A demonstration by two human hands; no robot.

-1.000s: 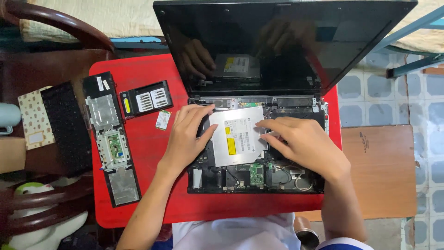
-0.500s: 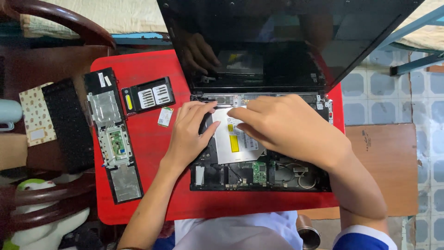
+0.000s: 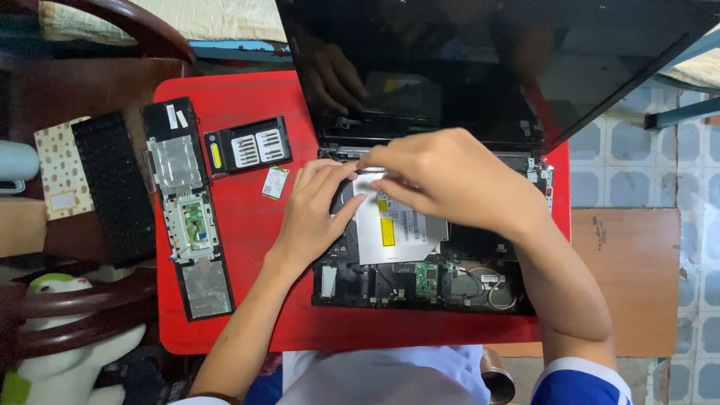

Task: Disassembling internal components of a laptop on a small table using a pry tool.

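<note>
Here, both hands (image 3: 390, 195) curled, fingertips touching silver optical drive (image 3: 401, 232)

- tabletop (image 3: 247, 315) is bright red all over
- opened laptop base (image 3: 420, 289) is black inside, with a small green circuit board (image 3: 426, 279)
- optical drive (image 3: 397, 229) is silvery white with a yellow sticker
- laptop screen (image 3: 480, 60) is glossy black
- palmrest panel (image 3: 187, 214) is black with grey metal patches
- little wireless card (image 3: 275, 182) is green and white
- loose keyboard (image 3: 112, 187) is black, next to a cream card with small brown dots (image 3: 61, 176)
</note>
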